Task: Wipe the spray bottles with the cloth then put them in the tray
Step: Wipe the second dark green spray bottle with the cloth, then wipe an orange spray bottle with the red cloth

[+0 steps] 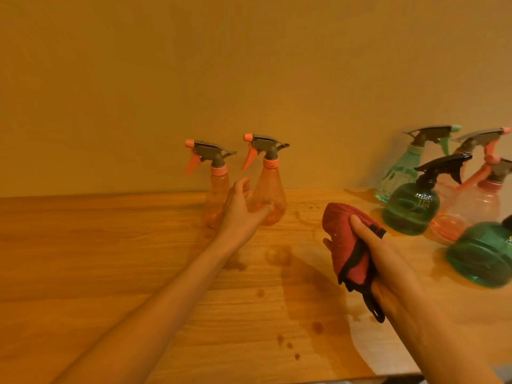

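a left hand (238, 206) reaches, fingers loosely spread and empty, toward two orange spray bottles (267, 187) by the wall; the right hand (385, 253) grips a red cloth (345, 239). on the wet worktop (110, 245), a clumsy grab could topple either. no tray visible.

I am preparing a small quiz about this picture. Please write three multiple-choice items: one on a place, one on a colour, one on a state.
1. Where do the two orange spray bottles stand?
A. against the wall
B. at the table's near edge
C. on the floor

2. What colour is the cloth?
A. blue
B. red
C. white

3. What is the left hand doing?
A. gripping the cloth
B. reaching open-fingered toward an orange bottle
C. lying flat on the table

Answers: 1 A, they stand at the table's back by the wall; 2 B, red with dark trim, held by the right hand; 3 B, fingers spread near the bottle.
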### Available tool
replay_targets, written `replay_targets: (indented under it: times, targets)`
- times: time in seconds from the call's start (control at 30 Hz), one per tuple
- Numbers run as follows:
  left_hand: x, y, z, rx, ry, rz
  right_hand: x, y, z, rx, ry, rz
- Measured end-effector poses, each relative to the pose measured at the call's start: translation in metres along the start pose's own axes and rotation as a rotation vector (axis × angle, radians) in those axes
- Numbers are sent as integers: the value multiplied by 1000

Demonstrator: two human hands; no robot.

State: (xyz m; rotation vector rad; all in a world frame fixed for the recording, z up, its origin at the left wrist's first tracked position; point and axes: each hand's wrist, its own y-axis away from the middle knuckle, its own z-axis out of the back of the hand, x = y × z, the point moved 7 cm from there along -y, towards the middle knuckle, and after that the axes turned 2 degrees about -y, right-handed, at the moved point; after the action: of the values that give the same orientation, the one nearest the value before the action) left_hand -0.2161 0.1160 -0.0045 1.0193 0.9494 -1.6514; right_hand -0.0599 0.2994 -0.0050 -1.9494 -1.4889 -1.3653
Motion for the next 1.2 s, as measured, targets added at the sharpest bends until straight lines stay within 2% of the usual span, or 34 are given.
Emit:
replay_targets:
  times: [0.4,0.87,1.0,1.2]
  targets:
    - [7,-51,-23,67,-101,18,-1,-24,-15,22,29,-30]
    - [11,-47,-35,94,-160,-27,-8,-25,-10,-24,131,-61]
    - [-5,-34,-34,129,-127,-24,-6,-23,-6,-38,156,-47]
    - [-35,10,-22,173,39,33,8,-6,3,-97,256,100]
